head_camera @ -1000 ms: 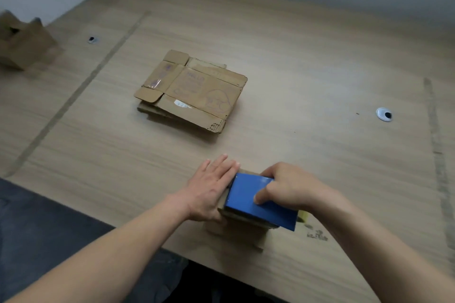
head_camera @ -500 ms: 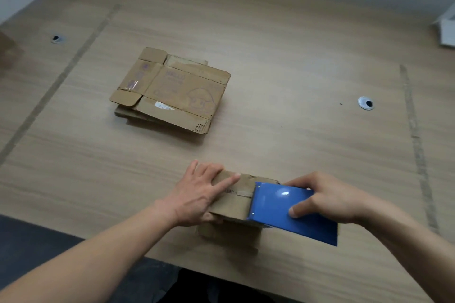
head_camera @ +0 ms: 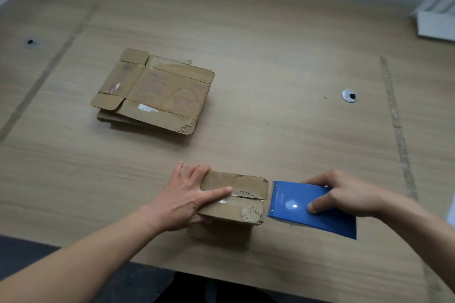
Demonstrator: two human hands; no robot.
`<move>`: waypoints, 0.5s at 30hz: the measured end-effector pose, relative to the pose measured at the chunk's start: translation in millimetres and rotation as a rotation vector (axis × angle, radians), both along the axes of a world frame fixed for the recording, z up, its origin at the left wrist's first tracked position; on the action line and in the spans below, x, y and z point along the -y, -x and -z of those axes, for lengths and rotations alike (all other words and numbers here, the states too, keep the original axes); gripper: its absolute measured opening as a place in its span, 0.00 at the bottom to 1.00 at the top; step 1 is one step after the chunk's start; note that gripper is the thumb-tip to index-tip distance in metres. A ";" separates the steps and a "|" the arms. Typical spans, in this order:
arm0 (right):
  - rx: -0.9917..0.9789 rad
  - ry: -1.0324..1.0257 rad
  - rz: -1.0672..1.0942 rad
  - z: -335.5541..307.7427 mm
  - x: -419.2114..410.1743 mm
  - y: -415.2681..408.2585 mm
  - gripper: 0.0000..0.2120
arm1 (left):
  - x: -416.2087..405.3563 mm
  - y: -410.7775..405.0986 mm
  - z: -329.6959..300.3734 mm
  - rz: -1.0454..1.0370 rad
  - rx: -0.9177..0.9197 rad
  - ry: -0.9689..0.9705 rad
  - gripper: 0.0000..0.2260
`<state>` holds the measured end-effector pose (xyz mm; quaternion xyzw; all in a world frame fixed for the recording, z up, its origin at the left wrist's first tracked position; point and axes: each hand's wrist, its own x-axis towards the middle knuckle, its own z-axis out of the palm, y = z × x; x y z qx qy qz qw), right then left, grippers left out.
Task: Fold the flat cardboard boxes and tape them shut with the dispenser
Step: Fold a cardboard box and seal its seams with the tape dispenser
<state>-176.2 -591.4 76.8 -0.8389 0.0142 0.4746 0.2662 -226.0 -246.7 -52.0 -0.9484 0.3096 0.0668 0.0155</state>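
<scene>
1. Currently the folded box (head_camera: 234,198) is sitting at the near edge of the desk (head_camera: 283,61), between the two hands.
2. The left hand (head_camera: 189,198) is lying flat on the box's left end, fingers straight and pressing down; its grip is open, curled round nothing.
3. The right hand (head_camera: 344,193) is gripping the blue tape dispenser (head_camera: 295,206), thumb on the top plate and fingers wrapping the far side. The dispenser's front edge is standing just beside the box's right end.
4. A glossy strip is showing along the top seam, which suggests tape is being laid there; whether it is already cut cannot be told.
5. Handling judgement: the box is looking light and hollow, so it is likely sliding under any pull unless pressed down. Its corrugated edges are looking torn and crushed at the right end, so the board is probably soft there.
6. Hold advice: pressing on the flat top near the seam is safer than squeezing the worn corners.
7. The flat box stack (head_camera: 152,93) is lying well apart, farther back on the desk; these sheets are probably stiff along the panels and bending only at the creases.
</scene>
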 end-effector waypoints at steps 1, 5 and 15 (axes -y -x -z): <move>0.000 0.000 0.002 0.8 0.2 0.0 0.21 | 0.4 0.5 0.4 0.001 0.003 -0.006 0.36; -0.007 -0.009 -0.004 2.0 2.1 -2.7 0.21 | 0.3 0.6 1.9 0.004 0.029 0.002 0.35; 0.034 0.054 -0.020 19.6 -3.4 -7.4 0.20 | 2.3 1.2 4.5 0.013 0.085 -0.009 0.36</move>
